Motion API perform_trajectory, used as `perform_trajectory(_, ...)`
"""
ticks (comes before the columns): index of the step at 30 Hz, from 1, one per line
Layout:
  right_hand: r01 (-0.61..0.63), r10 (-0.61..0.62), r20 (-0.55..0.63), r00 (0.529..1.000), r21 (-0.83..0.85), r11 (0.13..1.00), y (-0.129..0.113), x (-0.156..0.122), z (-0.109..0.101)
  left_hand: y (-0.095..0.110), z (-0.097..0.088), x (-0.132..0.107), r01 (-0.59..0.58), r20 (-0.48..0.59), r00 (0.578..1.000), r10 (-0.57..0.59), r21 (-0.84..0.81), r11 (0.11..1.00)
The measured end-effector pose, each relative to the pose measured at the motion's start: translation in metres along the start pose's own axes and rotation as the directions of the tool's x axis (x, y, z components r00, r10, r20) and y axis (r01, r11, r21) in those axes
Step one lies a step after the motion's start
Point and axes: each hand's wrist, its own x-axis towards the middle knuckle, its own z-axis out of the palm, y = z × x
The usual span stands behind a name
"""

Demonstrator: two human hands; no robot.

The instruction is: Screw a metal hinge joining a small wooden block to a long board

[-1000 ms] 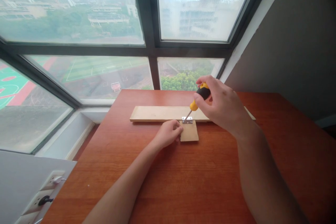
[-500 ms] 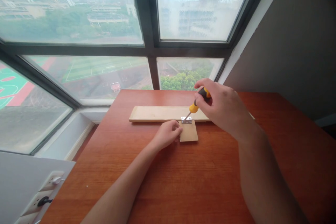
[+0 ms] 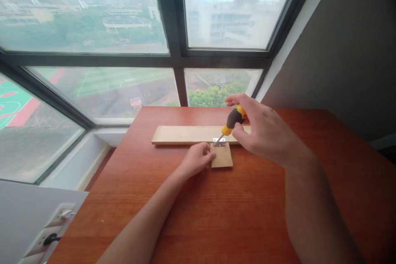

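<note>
My right hand [image 3: 262, 130] grips a screwdriver [image 3: 232, 121] with a yellow and black handle, its tip down on a small metal hinge [image 3: 219, 142]. The hinge bridges a long pale wooden board [image 3: 185, 134] and a small square wooden piece [image 3: 222, 157]. My left hand [image 3: 196, 159] is curled, its fingertips pressed against the left edge of the small piece. Part of the long board is hidden behind my right hand.
The boards lie on a reddish-brown wooden table [image 3: 232, 214] pushed against a large window [image 3: 123, 49]. A grey wall [image 3: 346, 49] rises at the right. At the lower left a power strip [image 3: 52, 231] holds plugs.
My right hand has shifted its fingers round the screwdriver handle, turning it, and the handle leans slightly more upright. The left hand and the boards stay put.
</note>
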Motion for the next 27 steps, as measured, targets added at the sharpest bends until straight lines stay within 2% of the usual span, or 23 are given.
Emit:
perform_trajectory(2,-0.017,0.017,-0.016,1.000,-0.010,1.000,-0.0006,0.0003,0.0008,-0.0001,-0.0001,-0.0003,-0.005,-0.001,1.000,0.005,0.003,1.000)
perform_trajectory(6,-0.155,0.139,-0.113,0.984,-0.147,0.977,-0.0019,0.0034,0.0045,0.0001,-0.0008,-0.0012,-0.019,0.002,1.000,0.019,0.013,1.000)
perform_trajectory(8,-0.126,0.114,-0.099,0.989,-0.121,0.985,-0.0027,0.0030,0.0047,-0.0002,-0.0010,-0.0012,-0.022,-0.001,1.000,0.022,0.025,0.999)
perform_trajectory(12,0.017,-0.017,-0.002,1.000,0.022,1.000,-0.0046,-0.0004,0.0031,-0.0006,-0.0010,-0.0008,-0.023,-0.003,1.000,0.023,0.037,0.999)
perform_trajectory(14,0.011,-0.011,-0.028,1.000,-0.001,1.000,-0.0046,0.0001,0.0044,0.0003,-0.0010,-0.0010,-0.024,-0.002,1.000,0.025,0.034,0.999)
perform_trajectory(17,-0.072,0.052,-0.157,0.986,-0.129,0.989,-0.0031,0.0038,0.0082,0.0026,-0.0010,-0.0020,-0.023,0.004,1.000,0.023,0.034,0.999)
perform_trajectory(19,-0.115,0.083,-0.191,0.978,-0.163,0.980,-0.0021,0.0054,0.0091,0.0035,-0.0009,-0.0026,-0.018,0.003,1.000,0.018,0.034,0.999)
perform_trajectory(24,-0.021,0.021,-0.057,0.998,-0.007,1.000,-0.0035,0.0013,0.0035,0.0011,-0.0001,-0.0022,-0.018,-0.004,1.000,0.018,0.020,1.000)
perform_trajectory(27,-0.022,0.020,-0.068,0.997,-0.029,0.999,-0.0037,0.0010,0.0033,-0.0009,0.0005,-0.0014,-0.024,-0.004,1.000,0.024,0.014,1.000)
